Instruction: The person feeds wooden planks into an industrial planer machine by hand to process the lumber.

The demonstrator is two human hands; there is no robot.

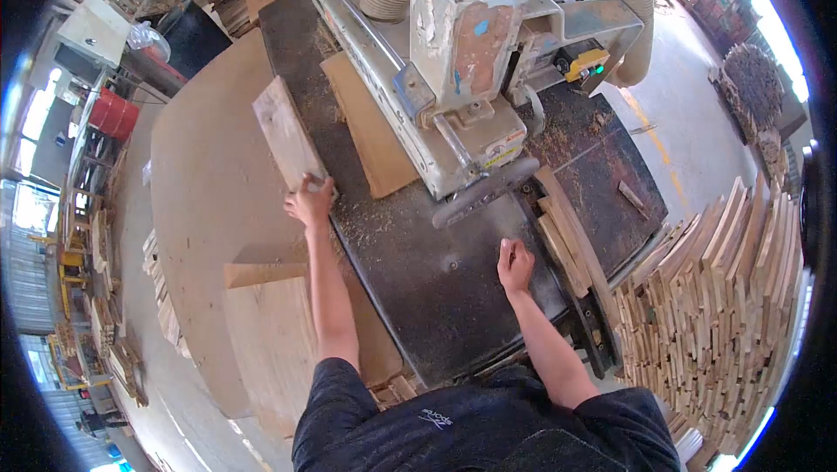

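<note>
My left hand (309, 200) is closed on the near end of a pale wooden board (289, 134), which lies along the left edge of the black machine table (410, 298). To its right, another wooden board (370, 128) rests on the table, its right side against the machine's pale guide and feed unit (462, 54). My right hand (516, 265) hovers over the table in a loose fist, near the dark wheel (486, 193) at the machine's front. Nothing shows between its curled fingers.
Sawdust (375, 224) is scattered on the table. Wooden strips (562, 245) lie by its right side. A brown side table (209, 149) adjoins the left, with wide boards (270, 341) on it. A tall stack of planks (711, 315) stands at right. A hose (632, 19) hangs behind.
</note>
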